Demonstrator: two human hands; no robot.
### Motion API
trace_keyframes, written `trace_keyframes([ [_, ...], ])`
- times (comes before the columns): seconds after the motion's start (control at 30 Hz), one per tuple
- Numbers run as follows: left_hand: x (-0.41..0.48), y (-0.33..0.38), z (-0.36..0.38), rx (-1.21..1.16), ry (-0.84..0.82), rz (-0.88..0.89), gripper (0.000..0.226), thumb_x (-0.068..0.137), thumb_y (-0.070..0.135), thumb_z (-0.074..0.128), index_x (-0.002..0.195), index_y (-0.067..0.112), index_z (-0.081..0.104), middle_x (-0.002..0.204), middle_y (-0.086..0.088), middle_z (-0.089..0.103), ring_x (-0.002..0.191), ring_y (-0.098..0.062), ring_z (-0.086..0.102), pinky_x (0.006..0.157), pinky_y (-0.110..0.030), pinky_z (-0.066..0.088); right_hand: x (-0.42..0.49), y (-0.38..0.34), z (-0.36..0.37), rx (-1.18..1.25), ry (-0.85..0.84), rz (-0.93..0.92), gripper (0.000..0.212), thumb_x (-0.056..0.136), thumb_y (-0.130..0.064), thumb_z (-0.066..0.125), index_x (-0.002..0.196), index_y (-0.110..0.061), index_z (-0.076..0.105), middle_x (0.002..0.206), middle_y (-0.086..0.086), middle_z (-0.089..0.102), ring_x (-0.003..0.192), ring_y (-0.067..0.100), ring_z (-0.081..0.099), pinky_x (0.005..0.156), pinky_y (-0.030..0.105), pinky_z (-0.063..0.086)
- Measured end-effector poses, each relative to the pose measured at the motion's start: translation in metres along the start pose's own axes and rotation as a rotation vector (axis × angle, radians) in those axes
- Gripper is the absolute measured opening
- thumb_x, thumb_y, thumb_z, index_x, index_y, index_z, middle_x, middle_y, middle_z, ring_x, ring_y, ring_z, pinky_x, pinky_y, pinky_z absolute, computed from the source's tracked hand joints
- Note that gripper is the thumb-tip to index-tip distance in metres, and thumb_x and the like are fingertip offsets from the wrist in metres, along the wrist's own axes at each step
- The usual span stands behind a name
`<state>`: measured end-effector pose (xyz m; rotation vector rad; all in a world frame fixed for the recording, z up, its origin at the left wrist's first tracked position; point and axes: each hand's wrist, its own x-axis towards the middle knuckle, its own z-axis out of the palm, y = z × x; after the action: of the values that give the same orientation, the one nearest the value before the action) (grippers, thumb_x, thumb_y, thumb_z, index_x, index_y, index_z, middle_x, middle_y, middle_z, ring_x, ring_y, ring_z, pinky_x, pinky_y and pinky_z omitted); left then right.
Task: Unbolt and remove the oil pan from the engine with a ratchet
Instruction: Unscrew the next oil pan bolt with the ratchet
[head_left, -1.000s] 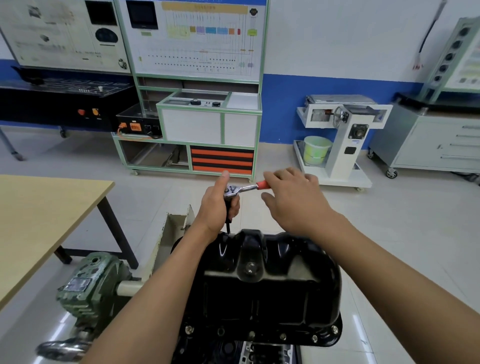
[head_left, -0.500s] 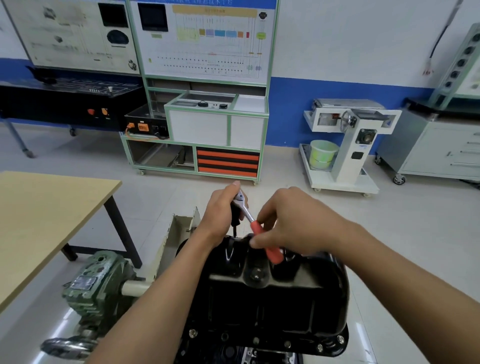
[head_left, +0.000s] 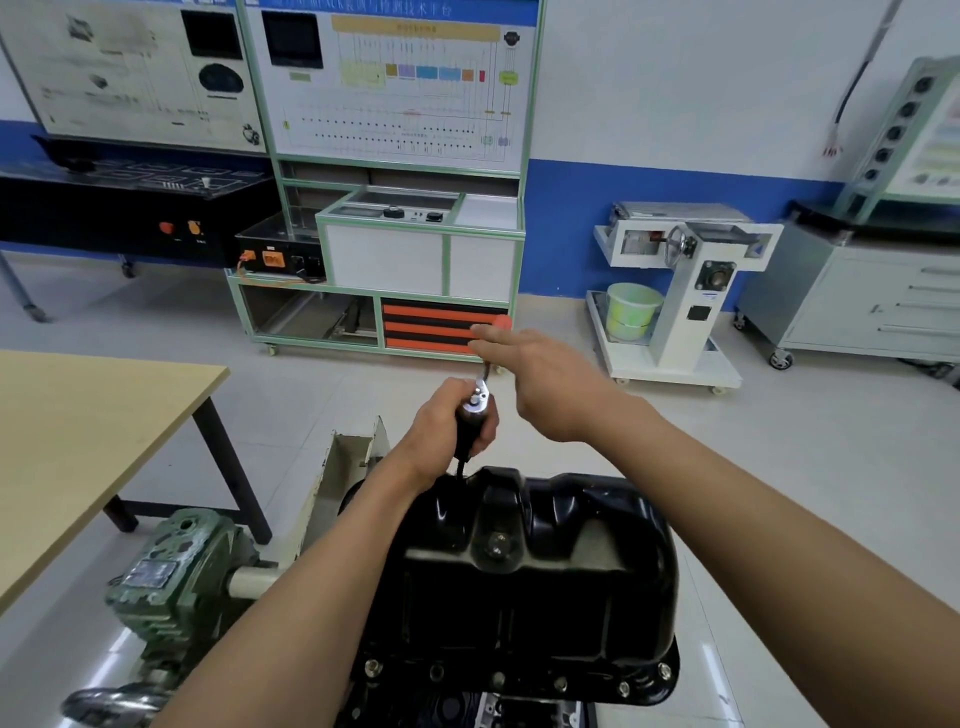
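Centre frame, the left hand (head_left: 447, 431) clenches round the ratchet (head_left: 479, 399) at its head, steadying the socket on a far-edge bolt. The right hand (head_left: 550, 384) covers the orange handle for leverage, though its finger curl is hidden. The oil pan (head_left: 519, 597) sits lower centre, near bolts still in.

This is an automotive training workshop. Two display boards (head_left: 400, 88) printed with wiring diagrams and fitted with dark screens stand against a white wall with a blue band (head_left: 571, 218). One rises from a green-framed console (head_left: 415, 249) on castors. Nearby are a white stand (head_left: 691, 291) with a handwheel, a grey drawer cabinet (head_left: 883, 306) on castors, a green gearbox (head_left: 171, 577) and a black oil pan (head_left: 535, 587) ringed with bolts. The floor (head_left: 779, 441) is pale tile.
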<state>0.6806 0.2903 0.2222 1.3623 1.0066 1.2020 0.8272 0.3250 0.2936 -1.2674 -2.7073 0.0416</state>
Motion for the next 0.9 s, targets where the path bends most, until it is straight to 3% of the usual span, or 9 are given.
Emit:
trace_keyframes([
  [0.1,0.002,-0.002,-0.001,0.016,0.04,0.003,0.061,0.092,0.055,0.028,0.052,0.012,0.045,0.049,-0.006,0.042,0.049,-0.018,0.037,0.05,-0.025,0.032,-0.004,0.004,0.008,-0.028,0.016,-0.023,0.073,0.09,0.005,0.043,0.156,-0.022,0.026,0.164,-0.009,0.019,0.135,0.025,0.034,0.108,0.035,0.037],
  [0.17,0.003,-0.002,0.0,0.07,0.084,-0.003,0.067,0.09,0.068,0.028,0.05,0.017,0.046,0.05,-0.005,0.044,0.051,-0.018,0.038,0.05,-0.025,0.032,-0.009,0.006,0.005,-0.098,0.046,0.005,0.051,0.1,-0.014,0.045,0.15,-0.02,0.037,0.157,-0.003,0.035,0.133,0.026,0.038,0.103,0.038,0.041],
  [0.27,0.005,-0.001,-0.001,0.116,0.16,-0.013,0.07,0.079,0.084,0.028,0.05,0.023,0.047,0.055,-0.004,0.047,0.054,-0.016,0.042,0.052,-0.024,0.035,-0.019,-0.003,-0.008,-0.278,0.056,0.099,0.025,0.1,-0.036,0.045,0.113,-0.019,0.059,0.108,0.002,0.06,0.102,0.028,0.057,0.072,0.035,0.042],
  [0.33,0.006,-0.002,-0.002,0.125,0.183,-0.007,0.068,0.079,0.084,0.029,0.051,0.025,0.047,0.058,-0.005,0.049,0.056,-0.017,0.043,0.056,-0.027,0.035,-0.027,-0.015,-0.015,-0.314,0.049,0.148,0.024,0.098,-0.041,0.048,0.091,-0.02,0.057,0.078,0.0,0.044,0.078,0.028,0.051,0.063,0.033,0.034],
  [0.4,0.007,-0.003,-0.002,0.11,0.2,-0.002,0.068,0.081,0.081,0.032,0.053,0.022,0.049,0.058,-0.005,0.05,0.057,-0.018,0.043,0.058,-0.03,0.034,-0.035,-0.029,-0.019,-0.28,0.044,0.15,0.029,0.096,-0.045,0.05,0.079,-0.023,0.045,0.07,-0.003,0.028,0.072,0.026,0.042,0.061,0.033,0.031],
  [0.5,0.008,-0.004,-0.003,0.08,0.228,-0.023,0.066,0.084,0.073,0.037,0.056,0.015,0.052,0.06,-0.009,0.05,0.059,-0.019,0.043,0.061,-0.034,0.035,-0.042,-0.047,-0.017,-0.136,0.018,0.134,0.039,0.091,-0.051,0.054,0.07,-0.022,0.04,0.069,-0.005,0.032,0.065,0.021,0.042,0.057,0.033,0.028],
  [0.6,0.009,-0.003,-0.003,-0.016,0.265,-0.075,0.054,0.089,0.061,0.041,0.047,0.029,0.053,0.054,0.003,0.051,0.053,-0.014,0.049,0.06,-0.032,0.039,-0.043,-0.055,-0.011,0.034,0.012,0.101,0.049,0.087,-0.055,0.059,0.059,-0.025,0.032,0.066,-0.003,0.039,0.058,0.009,0.037,0.05,0.029,0.023],
  [0.77,0.006,-0.004,-0.007,0.088,0.228,-0.005,0.064,0.091,0.064,0.033,0.054,0.019,0.058,0.058,-0.008,0.057,0.061,-0.021,0.048,0.06,-0.032,0.038,-0.037,-0.039,-0.02,0.066,-0.093,0.151,0.047,0.084,-0.05,0.067,0.056,-0.019,0.047,0.056,-0.004,0.044,0.053,0.012,0.045,0.05,0.027,0.028],
  [0.9,0.004,-0.004,-0.004,0.137,0.15,0.035,0.062,0.096,0.055,0.034,0.06,0.012,0.062,0.058,-0.01,0.061,0.053,-0.017,0.048,0.052,-0.023,0.038,-0.033,-0.024,-0.025,-0.246,-0.055,0.166,0.017,0.092,-0.038,0.065,0.093,-0.021,0.067,0.072,-0.003,0.041,0.07,0.024,0.048,0.061,0.031,0.035],
])
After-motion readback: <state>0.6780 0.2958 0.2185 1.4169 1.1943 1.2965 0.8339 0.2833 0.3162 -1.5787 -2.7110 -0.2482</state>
